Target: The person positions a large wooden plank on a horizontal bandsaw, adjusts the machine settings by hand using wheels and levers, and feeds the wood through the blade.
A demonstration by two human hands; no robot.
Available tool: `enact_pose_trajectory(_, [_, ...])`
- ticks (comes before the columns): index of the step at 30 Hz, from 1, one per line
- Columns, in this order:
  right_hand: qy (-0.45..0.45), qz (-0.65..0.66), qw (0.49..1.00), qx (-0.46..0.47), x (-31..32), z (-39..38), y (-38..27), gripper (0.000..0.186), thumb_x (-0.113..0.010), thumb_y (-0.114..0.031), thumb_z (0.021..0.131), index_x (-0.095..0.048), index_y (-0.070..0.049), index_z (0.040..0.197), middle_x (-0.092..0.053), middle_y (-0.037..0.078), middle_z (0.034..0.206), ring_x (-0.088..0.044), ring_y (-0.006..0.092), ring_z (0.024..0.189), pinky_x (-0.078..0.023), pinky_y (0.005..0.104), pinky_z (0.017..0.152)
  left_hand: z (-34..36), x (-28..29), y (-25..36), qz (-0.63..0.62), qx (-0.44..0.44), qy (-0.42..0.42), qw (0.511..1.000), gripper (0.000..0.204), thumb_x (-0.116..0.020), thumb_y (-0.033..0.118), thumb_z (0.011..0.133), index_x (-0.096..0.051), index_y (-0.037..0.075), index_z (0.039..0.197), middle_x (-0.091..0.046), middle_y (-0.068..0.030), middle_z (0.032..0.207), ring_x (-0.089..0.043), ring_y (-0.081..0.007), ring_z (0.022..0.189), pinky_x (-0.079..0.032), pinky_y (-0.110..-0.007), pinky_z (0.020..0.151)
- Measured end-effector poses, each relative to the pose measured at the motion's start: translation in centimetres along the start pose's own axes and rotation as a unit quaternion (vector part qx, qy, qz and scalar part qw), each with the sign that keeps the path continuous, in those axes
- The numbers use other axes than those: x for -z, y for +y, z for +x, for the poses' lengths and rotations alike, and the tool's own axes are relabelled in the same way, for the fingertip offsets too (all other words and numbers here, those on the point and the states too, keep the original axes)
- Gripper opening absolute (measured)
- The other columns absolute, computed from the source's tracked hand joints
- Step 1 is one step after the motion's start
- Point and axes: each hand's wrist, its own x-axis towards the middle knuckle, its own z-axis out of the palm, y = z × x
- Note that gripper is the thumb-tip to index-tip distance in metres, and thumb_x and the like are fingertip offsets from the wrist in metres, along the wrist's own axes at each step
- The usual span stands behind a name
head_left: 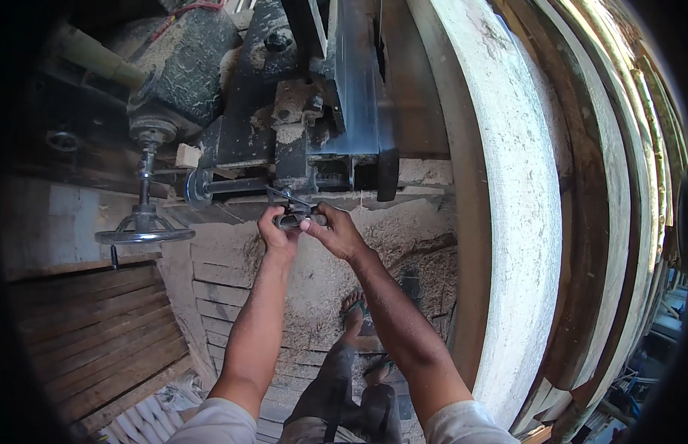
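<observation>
Both my hands meet at the near end of a sawdust-covered machine. My left hand (274, 229) has its fingers closed round the left side of a small rounded metal part (291, 220), which looks like a handwheel. From the other side my right hand (336, 233) grips the same part, its thumb lying over the rim. Just beyond it is the machine's metal slide block (292, 159), with a clamp-like piece (296, 103) on top. My fingers hide how the part joins the machine.
On the left stands a larger handwheel (144, 236) with a crank handle, below a dusty motor housing (185, 81). A long pale timber beam (521, 200) runs along my right, with more boards (595, 185) beyond. Sawdust (314, 303) covers the slatted floor round my sandalled feet.
</observation>
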Motion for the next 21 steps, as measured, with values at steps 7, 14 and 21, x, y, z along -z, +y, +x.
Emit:
enact_pose_trajectory(7, [-0.067, -0.186, 0.979, -0.046, -0.2, 0.4, -3.5, 0.069, -0.068, -0.062, 0.073, -0.063, 0.007, 0.078, -0.060, 0.022, 0.067, -0.062, 0.0324, 0.068, -0.048, 0.0415, 0.066, 1.1, 1.2, -0.9, -0.095, 0.068, -0.046, 0.992, 0.036, -0.058, 0.032, 0.065, -0.056, 0.005, 0.089, -0.059, -0.0080, 0.085, -0.060, -0.0286, 0.083, -0.050, -0.042, 0.080])
enact_pose_trajectory(14, [-0.017, -0.240, 0.969, -0.048, -1.0, -0.3, -5.2, 0.068, -0.064, -0.063, 0.075, -0.064, 0.005, 0.078, -0.064, 0.027, 0.076, -0.064, 0.0423, 0.082, -0.050, 0.0461, 0.072, 3.2, 2.7, -1.8, -0.080, 0.079, -0.096, 0.989, 0.034, -0.058, 0.031, 0.063, -0.057, 0.007, 0.087, -0.060, -0.0073, 0.083, -0.061, -0.0267, 0.073, -0.053, -0.039, 0.070])
enact_pose_trajectory(21, [0.003, -0.269, 0.962, -0.047, -1.9, -0.9, -5.9, 0.066, -0.060, -0.065, 0.077, -0.066, 0.001, 0.082, -0.065, 0.026, 0.078, -0.065, 0.0424, 0.082, -0.052, 0.0479, 0.073, 2.8, 3.7, -1.7, -0.053, 0.009, -0.135, 0.989, 0.031, -0.060, 0.035, 0.080, -0.056, 0.005, 0.089, -0.059, -0.0048, 0.081, -0.060, -0.0210, 0.072, -0.051, -0.033, 0.069])
